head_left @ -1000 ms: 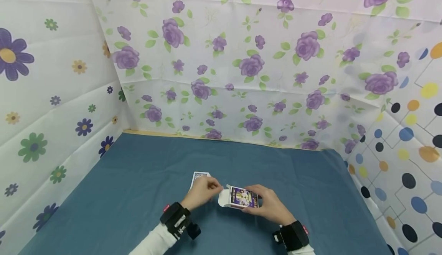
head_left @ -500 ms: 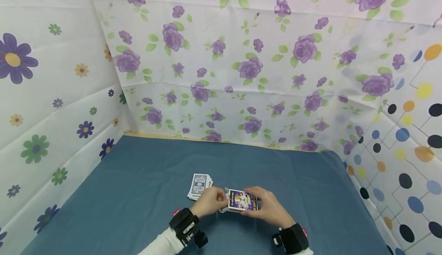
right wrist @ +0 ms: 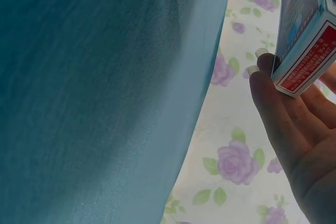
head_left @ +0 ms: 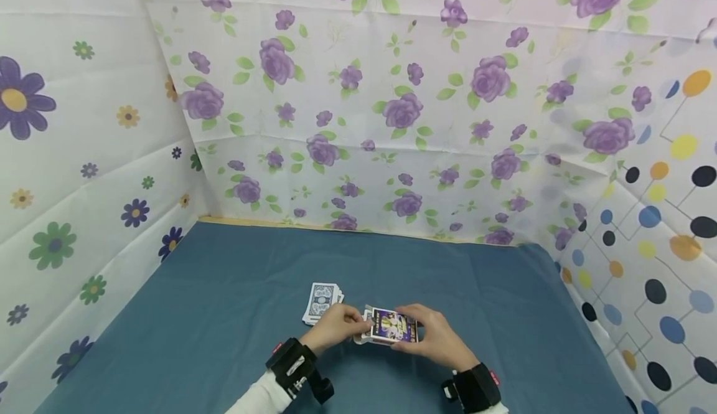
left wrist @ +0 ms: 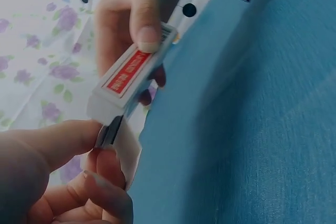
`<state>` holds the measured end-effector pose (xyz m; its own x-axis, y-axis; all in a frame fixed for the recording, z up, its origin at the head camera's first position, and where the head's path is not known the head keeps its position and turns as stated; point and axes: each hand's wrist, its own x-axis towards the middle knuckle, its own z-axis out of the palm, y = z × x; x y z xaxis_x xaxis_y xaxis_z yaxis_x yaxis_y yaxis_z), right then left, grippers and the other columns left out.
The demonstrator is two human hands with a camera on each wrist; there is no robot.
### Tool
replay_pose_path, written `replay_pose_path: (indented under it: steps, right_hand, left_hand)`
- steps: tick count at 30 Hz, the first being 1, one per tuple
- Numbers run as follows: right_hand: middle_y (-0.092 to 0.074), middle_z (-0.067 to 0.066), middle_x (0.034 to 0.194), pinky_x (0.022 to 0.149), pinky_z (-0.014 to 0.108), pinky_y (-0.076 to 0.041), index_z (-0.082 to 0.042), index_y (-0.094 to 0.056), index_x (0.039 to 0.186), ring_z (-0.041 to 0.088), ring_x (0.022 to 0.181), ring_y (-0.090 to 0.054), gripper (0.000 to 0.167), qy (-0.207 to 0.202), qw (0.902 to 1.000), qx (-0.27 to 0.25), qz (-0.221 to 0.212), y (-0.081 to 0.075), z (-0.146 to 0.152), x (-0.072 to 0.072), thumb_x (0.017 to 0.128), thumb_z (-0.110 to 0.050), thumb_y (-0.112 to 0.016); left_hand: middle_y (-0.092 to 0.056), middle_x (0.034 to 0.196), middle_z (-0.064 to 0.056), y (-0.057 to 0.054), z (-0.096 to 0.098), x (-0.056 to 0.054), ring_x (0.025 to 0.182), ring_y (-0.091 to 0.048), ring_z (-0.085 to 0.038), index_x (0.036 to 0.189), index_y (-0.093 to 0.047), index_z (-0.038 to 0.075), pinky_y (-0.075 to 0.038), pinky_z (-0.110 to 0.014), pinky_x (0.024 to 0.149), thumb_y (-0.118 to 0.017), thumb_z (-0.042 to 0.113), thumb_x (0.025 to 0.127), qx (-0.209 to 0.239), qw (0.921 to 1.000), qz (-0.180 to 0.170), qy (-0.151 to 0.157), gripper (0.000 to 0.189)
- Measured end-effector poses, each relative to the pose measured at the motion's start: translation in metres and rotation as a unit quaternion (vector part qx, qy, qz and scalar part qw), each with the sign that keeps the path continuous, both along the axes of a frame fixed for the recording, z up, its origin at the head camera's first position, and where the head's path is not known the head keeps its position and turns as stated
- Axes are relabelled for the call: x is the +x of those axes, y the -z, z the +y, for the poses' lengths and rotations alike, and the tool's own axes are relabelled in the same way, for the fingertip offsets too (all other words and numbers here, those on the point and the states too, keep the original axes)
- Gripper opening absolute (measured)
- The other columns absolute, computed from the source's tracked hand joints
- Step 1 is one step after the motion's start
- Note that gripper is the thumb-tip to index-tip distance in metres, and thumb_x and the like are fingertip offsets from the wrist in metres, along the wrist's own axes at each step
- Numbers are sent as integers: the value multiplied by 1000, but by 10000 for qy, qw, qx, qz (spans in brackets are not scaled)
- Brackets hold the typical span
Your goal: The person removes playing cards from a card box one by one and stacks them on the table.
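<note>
My right hand (head_left: 437, 336) grips a playing-card box (head_left: 394, 325), purple and gold on its face, held above the table. In the left wrist view, the narrow side of the box (left wrist: 128, 72) shows a red label. Its flap (left wrist: 127, 150) hangs open on the left end. At that mouth my left hand (head_left: 337, 325) pinches a thin packet of cards (left wrist: 108, 134) between thumb and index finger, the cards partly inside the box. Just beyond the left hand, a stack of blue-backed playing cards (head_left: 320, 299) lies face down, slightly uneven.
A blue cloth (head_left: 235, 289) covers the table. Behind it hangs a sheet with purple roses (head_left: 403, 112). Patterned sheets close off both sides, with daisies (head_left: 53, 246) at left and coloured dots (head_left: 655, 289) at right.
My left hand has come right from beside the card stack to the box's mouth, uncovering the stack, then drawn back slightly with cards in its pinch. The right hand has hardly moved.
</note>
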<state>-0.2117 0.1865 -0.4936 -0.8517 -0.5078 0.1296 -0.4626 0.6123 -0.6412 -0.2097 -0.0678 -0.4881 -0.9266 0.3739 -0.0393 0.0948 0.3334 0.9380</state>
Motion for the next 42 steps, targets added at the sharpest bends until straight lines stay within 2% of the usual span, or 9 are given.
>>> replay_pose_path:
  steps: [9,16,20,23,25,30,33,38,42]
  right_hand:
    - [-60,3,128,88,38,-52,-16,-57,134,19,110,-61,72,55,10000,-14,59,0,1,-1,77,-58,-72]
    - [-60,0,128,87,34,-52,-19,-57,133,17,110,-61,71,102,9999,28,87,2,2,-1,77,-58,-72]
    - [-61,0,125,83,31,-51,-17,-59,131,15,105,-61,69,92,9998,20,193,4,2,1,77,-58,-73]
    - [-62,0,124,80,30,-50,-16,-59,131,14,103,-60,69,79,9998,10,177,4,2,2,77,-57,-73]
    - [-61,0,124,81,30,-50,-17,-58,132,14,103,-60,69,91,9999,11,100,5,2,2,77,-57,-72]
    - [-61,-1,124,83,31,-51,-16,-58,132,13,103,-60,71,112,9999,39,14,6,2,2,77,-59,-72]
    - [-61,-1,124,84,33,-51,-17,-58,132,14,104,-60,71,126,9999,80,33,5,2,2,77,-59,-72]
    - [-61,0,126,85,35,-51,-18,-58,133,17,107,-60,72,158,9998,138,-32,6,3,2,76,-60,-72]
    - [-61,0,126,84,34,-51,-17,-58,133,17,106,-60,73,167,9997,167,-46,7,4,1,76,-60,-72]
  left_hand:
    - [-55,56,3,4,-20,-4,54,-55,-11,77,-61,-6,-40,-25,52,-65,21,93,449,9978,-489,-37,32]
    - [-61,67,2,6,-40,-5,63,-66,-9,97,-61,-11,-56,-32,69,-58,13,95,1021,9896,-904,-460,24]
    - [-63,85,-9,5,-50,-5,71,-65,-10,116,-55,-18,-56,-34,76,-55,8,95,1287,9852,-972,-578,33]
    - [-63,104,-19,3,-57,-4,78,-64,-8,131,-44,-21,-55,-30,78,-53,5,95,1447,9824,-991,-646,45]
    - [-63,107,-20,2,-61,-4,79,-64,-7,133,-42,-21,-55,-28,78,-54,5,95,1517,9808,-972,-741,47]
    - [-68,91,-7,2,-68,-11,73,-64,-7,129,-52,-13,-54,-26,73,-61,9,94,1666,9730,-963,-1273,43]
    - [-68,85,-5,3,-72,-18,69,-63,-10,123,-60,-6,-53,-26,69,-65,11,92,1619,9673,-953,-1706,36]
    - [-69,91,-9,6,-81,-34,68,-62,-11,116,-67,-2,-53,-31,70,-67,12,91,1302,9609,-833,-2296,29]
    - [-69,83,-4,8,-88,-49,65,-60,-9,115,-68,-1,-52,-30,68,-67,13,91,984,9592,-725,-2549,28]
